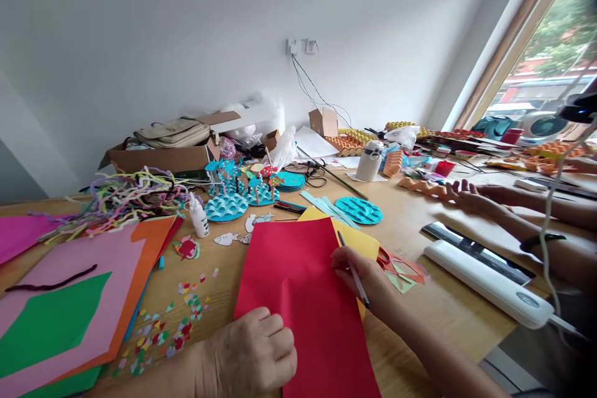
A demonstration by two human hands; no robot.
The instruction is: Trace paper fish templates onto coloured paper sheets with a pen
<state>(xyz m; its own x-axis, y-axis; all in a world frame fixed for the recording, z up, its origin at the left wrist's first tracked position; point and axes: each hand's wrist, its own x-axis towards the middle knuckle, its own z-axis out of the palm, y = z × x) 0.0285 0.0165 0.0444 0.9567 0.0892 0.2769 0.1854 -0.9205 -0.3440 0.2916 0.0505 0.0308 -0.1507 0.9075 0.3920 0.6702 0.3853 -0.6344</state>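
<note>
A large red sheet of paper (308,280) lies in front of me, slightly buckled in the middle. My left hand (261,348) is closed at its left edge, knuckles up, gripping the paper; the fingertips are hidden. At the opposite edge, my right hand (361,270) holds a slim pen (360,288) slanting across its fingers, while thumb and fingertips touch the paper. Yellow paper (361,236) shows from under the red sheet. Beside my right hand lie red-handled scissors (383,257), partly hidden, with orange and green paper scraps (405,273).
Coloured sheets (124,261) and paper bits (181,329) lie left. Beyond are a glue bottle (198,216), pipe cleaners (135,196), blue fish crafts (227,204) and a bottle (369,161). At right are a white laminator-like device (487,283) and another person's hands (471,196).
</note>
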